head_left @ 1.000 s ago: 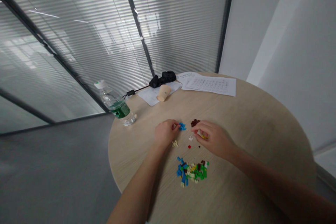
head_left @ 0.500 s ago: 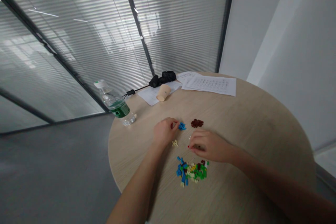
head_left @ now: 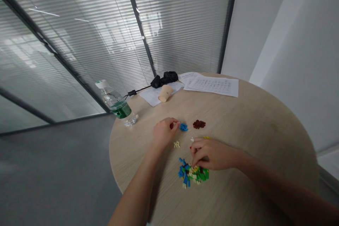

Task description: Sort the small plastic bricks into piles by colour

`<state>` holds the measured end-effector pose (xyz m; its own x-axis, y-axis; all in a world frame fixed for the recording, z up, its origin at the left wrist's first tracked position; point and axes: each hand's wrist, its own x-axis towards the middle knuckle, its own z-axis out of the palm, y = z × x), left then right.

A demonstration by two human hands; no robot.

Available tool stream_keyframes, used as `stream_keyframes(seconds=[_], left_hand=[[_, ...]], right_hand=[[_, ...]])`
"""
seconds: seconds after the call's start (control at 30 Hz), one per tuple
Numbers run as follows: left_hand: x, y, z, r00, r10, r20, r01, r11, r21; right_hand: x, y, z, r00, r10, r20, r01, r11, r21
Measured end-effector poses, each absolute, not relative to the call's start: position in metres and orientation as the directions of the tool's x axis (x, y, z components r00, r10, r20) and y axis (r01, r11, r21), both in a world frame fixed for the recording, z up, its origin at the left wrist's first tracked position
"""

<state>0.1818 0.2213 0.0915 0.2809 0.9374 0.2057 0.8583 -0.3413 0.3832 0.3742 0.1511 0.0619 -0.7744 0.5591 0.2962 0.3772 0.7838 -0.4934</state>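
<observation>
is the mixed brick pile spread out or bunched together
Bunched together: the mixed brick pile is one close patch, its pieces crowded with few gaps, by the right hand.

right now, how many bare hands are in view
2: the bare left hand beside the small blue bricks, and the bare right hand at the mixed-colour brick pile.

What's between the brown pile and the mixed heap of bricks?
In the head view, the right hand, with yellow pieces and white pieces along its far edge; what it covers is hidden.

Tabletop open right of brown pile; left hand, bottle obstruct left side.
</observation>
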Motion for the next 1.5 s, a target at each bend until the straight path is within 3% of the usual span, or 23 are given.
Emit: stream_keyframes(seconds=[0.2, 0.37, 0.53, 0.63, 1.0, 1.17, 1.33, 1.5], left_hand=[[0.178, 0.227, 0.087, 0.302, 0.931, 0.205, 0.780, -0.365, 0.509], [0.182, 0.225, 0.086, 0.509, 0.852, 0.121, 0.567, -0.437, 0.698], [0.186, 0.214, 0.094, 0.711, 0.702, -0.038, 0.425, -0.386, 0.819], [0.187, 0.211, 0.098, 0.773, 0.629, -0.083, 0.389, -0.366, 0.845], [0.190, 0.209, 0.097, 0.794, 0.604, -0.064, 0.353, -0.374, 0.857], [0.178, 0.214, 0.100, 0.766, 0.632, -0.113, 0.471, -0.433, 0.769], [0.154, 0.224, 0.103, 0.649, 0.739, -0.178, 0.722, -0.527, 0.448], [0.150, 0.226, 0.101, 0.621, 0.755, -0.209, 0.777, -0.559, 0.289]], right_hand=[[0.375, 0.151, 0.068, -0.776, 0.580, 0.249, 0.414, 0.765, -0.493], [0.374, 0.152, 0.069, -0.762, 0.596, 0.252, 0.445, 0.766, -0.464], [0.378, 0.154, 0.073, -0.689, 0.648, 0.325, 0.488, 0.746, -0.453], [0.381, 0.155, 0.076, -0.633, 0.657, 0.410, 0.493, 0.750, -0.442], [0.381, 0.157, 0.080, -0.497, 0.652, 0.573, 0.523, 0.752, -0.402], [0.382, 0.157, 0.078, -0.504, 0.642, 0.577, 0.551, 0.754, -0.358], [0.382, 0.157, 0.074, -0.518, 0.632, 0.576, 0.552, 0.761, -0.340], [0.380, 0.157, 0.071, -0.536, 0.635, 0.556, 0.549, 0.763, -0.342]])
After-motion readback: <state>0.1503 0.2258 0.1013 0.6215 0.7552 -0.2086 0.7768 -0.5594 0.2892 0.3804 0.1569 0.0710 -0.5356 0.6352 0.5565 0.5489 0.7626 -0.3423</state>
